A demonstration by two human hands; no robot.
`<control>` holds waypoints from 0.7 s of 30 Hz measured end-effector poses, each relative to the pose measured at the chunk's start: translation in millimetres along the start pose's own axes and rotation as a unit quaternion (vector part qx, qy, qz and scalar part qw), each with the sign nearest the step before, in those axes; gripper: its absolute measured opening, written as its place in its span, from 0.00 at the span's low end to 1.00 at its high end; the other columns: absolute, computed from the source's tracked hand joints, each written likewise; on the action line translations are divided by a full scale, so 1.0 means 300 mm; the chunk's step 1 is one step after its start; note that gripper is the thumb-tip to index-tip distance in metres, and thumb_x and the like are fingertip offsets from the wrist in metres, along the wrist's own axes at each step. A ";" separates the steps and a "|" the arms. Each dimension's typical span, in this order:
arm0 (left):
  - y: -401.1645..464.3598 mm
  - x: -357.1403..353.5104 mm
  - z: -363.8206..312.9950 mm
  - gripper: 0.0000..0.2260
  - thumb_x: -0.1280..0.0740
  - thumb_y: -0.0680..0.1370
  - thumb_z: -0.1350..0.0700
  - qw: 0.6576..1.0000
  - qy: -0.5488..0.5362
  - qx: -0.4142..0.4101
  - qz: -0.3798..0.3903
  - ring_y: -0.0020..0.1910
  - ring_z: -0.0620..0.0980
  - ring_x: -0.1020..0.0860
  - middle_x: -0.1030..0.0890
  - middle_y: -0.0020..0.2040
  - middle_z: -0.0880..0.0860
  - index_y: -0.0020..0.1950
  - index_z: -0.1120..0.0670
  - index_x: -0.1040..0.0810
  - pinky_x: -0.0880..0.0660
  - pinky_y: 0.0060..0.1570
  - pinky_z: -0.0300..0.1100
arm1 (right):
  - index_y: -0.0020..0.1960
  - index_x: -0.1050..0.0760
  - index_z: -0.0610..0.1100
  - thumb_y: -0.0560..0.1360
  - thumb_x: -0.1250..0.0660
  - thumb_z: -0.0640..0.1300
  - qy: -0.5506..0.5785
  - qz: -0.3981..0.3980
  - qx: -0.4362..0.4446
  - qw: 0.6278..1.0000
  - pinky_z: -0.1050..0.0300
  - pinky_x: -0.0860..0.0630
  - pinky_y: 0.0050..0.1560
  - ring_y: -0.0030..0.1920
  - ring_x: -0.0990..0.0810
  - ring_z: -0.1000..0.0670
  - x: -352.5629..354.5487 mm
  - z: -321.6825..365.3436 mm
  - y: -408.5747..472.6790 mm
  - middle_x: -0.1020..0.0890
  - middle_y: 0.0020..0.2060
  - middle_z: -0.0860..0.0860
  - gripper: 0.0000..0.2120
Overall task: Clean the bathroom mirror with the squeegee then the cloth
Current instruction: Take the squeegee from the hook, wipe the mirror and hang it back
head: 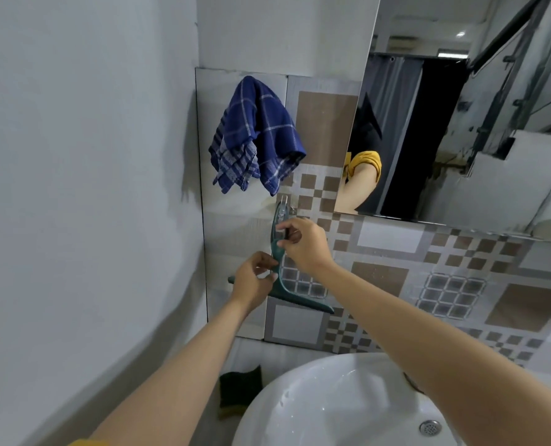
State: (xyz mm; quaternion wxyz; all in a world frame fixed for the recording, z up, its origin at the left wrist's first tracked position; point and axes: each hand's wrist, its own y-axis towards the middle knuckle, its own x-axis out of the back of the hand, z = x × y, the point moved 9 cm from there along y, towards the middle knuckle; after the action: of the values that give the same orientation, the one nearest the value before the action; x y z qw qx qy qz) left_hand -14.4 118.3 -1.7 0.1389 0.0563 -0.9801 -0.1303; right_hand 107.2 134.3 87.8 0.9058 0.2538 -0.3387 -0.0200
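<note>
Both hands pinch the teal plastic T-shaped squeegee (280, 278) hanging against glossy tiles, left hand (255, 281) low on it, right hand (303, 244) higher, under a checked blue cloth (258, 133).

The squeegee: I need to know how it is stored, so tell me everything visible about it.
The squeegee is dark teal and looks like plastic. Its slim handle hangs upright from a small hook on the tiled wall, left of the mirror, with the wide blade across the bottom, tilted slightly. The right hand pinches the handle; the left hand holds it near the blade.
</note>
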 end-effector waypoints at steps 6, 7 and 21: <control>-0.032 0.042 -0.117 0.08 0.31 0.72 0.68 0.997 -0.042 -0.042 -0.047 0.39 0.47 0.24 0.23 0.40 0.51 0.41 0.55 0.26 0.25 0.38 0.29 | 0.54 0.19 0.43 0.70 0.26 0.33 0.043 -0.014 0.018 0.999 0.69 0.28 0.39 0.39 0.23 0.53 0.097 0.077 0.004 0.20 0.41 0.52 0.14; -0.041 0.050 -0.140 0.09 0.31 0.72 0.68 0.996 -0.047 -0.049 -0.051 0.39 0.46 0.24 0.23 0.40 0.51 0.41 0.55 0.26 0.25 0.37 0.28 | 0.53 0.19 0.43 0.70 0.26 0.33 0.048 -0.018 0.022 0.998 0.68 0.27 0.39 0.38 0.23 0.54 0.119 0.094 0.001 0.20 0.39 0.52 0.14; -0.194 0.045 -0.600 0.15 0.33 0.71 0.73 0.976 -0.010 -0.209 0.065 0.41 0.37 0.20 0.19 0.42 0.50 0.41 0.53 0.22 0.25 0.47 0.29 | 0.56 0.21 0.50 0.69 0.33 0.63 -0.449 -0.066 0.380 0.806 0.45 0.32 0.57 0.52 0.24 0.43 0.556 0.461 -0.226 0.22 0.49 0.47 0.23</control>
State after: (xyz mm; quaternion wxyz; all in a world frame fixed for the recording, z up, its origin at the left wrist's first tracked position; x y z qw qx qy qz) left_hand 28.5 17.4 153.0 0.1462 -0.0390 -0.9341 -0.3235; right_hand 158.5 -21.2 245.0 0.4803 0.5621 -0.6705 -0.0616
